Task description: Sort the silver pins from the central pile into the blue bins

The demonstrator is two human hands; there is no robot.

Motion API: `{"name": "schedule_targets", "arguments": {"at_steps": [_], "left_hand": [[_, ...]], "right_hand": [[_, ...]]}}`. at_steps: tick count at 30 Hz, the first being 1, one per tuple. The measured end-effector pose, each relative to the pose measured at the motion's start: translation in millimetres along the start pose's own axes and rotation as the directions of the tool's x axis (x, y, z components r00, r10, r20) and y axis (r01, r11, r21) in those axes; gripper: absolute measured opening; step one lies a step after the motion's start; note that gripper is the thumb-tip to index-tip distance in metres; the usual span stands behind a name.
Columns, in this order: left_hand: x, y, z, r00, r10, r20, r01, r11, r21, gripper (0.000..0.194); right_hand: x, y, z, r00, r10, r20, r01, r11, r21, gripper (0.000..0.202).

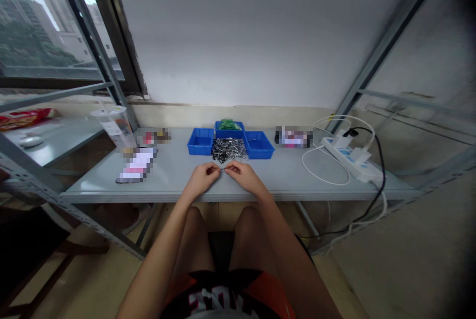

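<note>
My left hand (pixel 205 176) and my right hand (pixel 241 173) meet near the table's front edge, each pinching one end of a small, thin dark rod-like piece (pixel 222 169). Its exact kind is too small to make out. Just beyond my fingertips lies a heap of small metal parts (pixel 231 149), some black and some silvery. Around the heap stand a left blue bin (pixel 201 146), a right blue bin (pixel 260 149) and a back blue bin (pixel 241 133). Green plastic wrapping (pixel 228 124) shows in the back one.
A clear plastic cup (pixel 116 128) and a blurred phone-like device (pixel 137 165) are on the left of the grey table (pixel 171 180). Another blurred device (pixel 293 137) is at right, near a white power strip (pixel 357 160) with plugs and looping cables. Metal posts flank the table.
</note>
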State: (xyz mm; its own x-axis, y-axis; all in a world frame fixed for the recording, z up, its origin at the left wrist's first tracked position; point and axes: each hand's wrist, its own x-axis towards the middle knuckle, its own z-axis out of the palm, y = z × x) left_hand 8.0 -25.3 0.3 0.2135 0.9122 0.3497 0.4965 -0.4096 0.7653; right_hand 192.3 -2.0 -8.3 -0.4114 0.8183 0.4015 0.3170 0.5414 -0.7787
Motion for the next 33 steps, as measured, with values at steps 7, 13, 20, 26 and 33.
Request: {"name": "schedule_targets", "arguments": {"at_steps": [7,13,20,26,33], "left_hand": [[0.2,0.8,-0.3,1.000,-0.007,0.004,0.007,1.000,0.003,0.024],[-0.5,2.1,-0.7,1.000,-0.016,0.007,0.016,1.000,0.003,0.024],[-0.1,1.9,-0.9,1.000,-0.016,0.006,0.015,1.000,0.010,0.025],[0.0,1.1,-0.7,1.000,-0.010,0.007,0.010,1.000,0.004,0.026],[1.1,-1.5,0.5,1.000,-0.016,0.011,0.016,1.000,0.003,0.025]], "right_hand": [[-0.3,-1.9,-0.2,1.000,-0.002,0.003,0.002,1.000,-0.004,0.013],[0.0,-1.5,-0.6,1.000,-0.005,-0.001,0.005,1.000,-0.015,0.014],[-0.1,-2.1,-0.6,1.000,-0.005,-0.004,0.004,0.999,-0.035,0.014],[-0.2,-1.7,-0.2,1.000,-0.006,-0.004,0.006,1.000,-0.017,0.013],[0.2,-0.8,-0.3,1.000,-0.007,0.000,0.007,1.000,-0.022,0.014]]}}
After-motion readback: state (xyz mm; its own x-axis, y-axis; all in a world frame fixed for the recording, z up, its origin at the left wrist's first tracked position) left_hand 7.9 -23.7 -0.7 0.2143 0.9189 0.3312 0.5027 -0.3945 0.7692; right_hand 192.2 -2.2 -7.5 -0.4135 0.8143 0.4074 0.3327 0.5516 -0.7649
